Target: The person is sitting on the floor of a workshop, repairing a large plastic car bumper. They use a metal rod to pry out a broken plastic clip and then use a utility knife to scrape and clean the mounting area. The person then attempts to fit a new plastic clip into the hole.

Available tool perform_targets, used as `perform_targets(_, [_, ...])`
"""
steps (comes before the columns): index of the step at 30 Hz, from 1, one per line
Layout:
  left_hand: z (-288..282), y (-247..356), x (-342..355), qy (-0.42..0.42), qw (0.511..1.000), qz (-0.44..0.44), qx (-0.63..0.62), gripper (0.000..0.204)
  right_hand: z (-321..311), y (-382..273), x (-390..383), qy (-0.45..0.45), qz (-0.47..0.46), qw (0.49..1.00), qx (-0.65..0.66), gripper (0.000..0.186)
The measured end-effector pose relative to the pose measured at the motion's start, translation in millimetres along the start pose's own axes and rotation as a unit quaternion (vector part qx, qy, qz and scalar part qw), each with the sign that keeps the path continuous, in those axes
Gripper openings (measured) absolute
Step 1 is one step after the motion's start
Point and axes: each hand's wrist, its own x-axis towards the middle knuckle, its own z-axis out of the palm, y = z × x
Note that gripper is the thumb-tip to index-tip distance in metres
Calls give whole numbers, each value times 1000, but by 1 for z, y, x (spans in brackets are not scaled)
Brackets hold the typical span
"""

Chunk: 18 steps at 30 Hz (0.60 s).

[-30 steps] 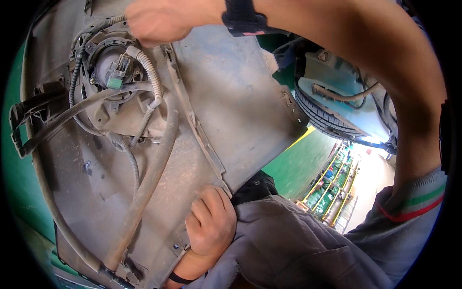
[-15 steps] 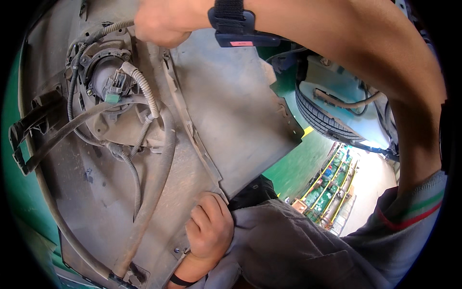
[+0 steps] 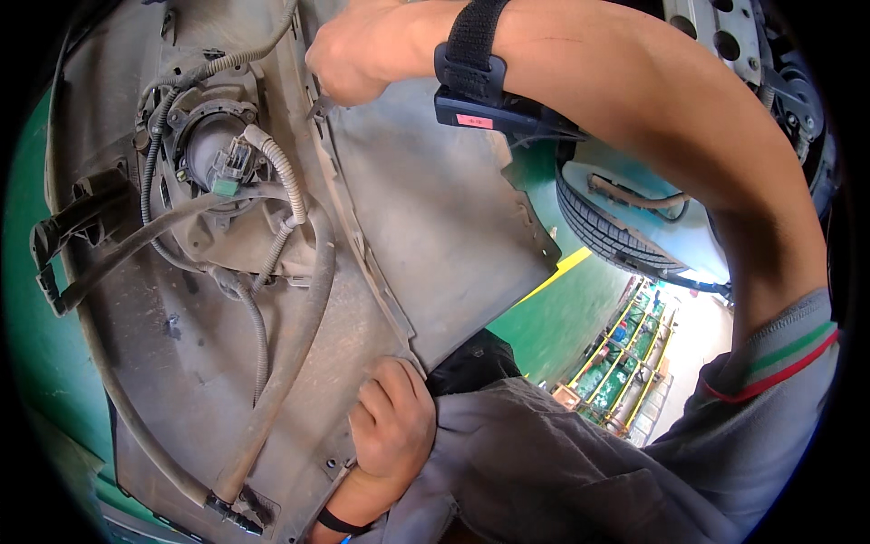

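- The grey bumper panel [image 3: 435, 227] fills the left and middle of the view, inner side up, dusty, resting against the person's lap; the green floor [image 3: 562, 317] shows past its edge.
- It looks like thin moulded plastic: light for its bulk, likely to flex and twist if held at 1 point only, so a grip at 2 well-separated edges suits it. The dust may make flat faces slippery; ribs and rims give better purchase.
- The fog lamp housing [image 3: 213, 150] with its green connector [image 3: 227, 186] and the corrugated wiring loom [image 3: 281, 181] seem the fragile parts, best not used as handles.
- The left hand [image 3: 391, 426] is closed on the panel's lower edge, fingers curled over the rim, wrist low near the grey trousers [image 3: 544, 471].
- The right hand [image 3: 358, 54] reaches across to the upper rib, fingers bunched together on something small there; what they pinch I cannot tell. Its forearm wears a black strap [image 3: 471, 63].
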Motion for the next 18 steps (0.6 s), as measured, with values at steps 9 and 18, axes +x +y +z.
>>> perform_targets(9, [1, 4, 2, -8, 1000, 4, -1, 6, 24, 14, 50, -68, 28, 996, 48, 17])
perform_targets(18, [9, 2, 0, 49, 999, 3, -13, 16, 5, -25, -17, 201, -91, 942, -255, 11])
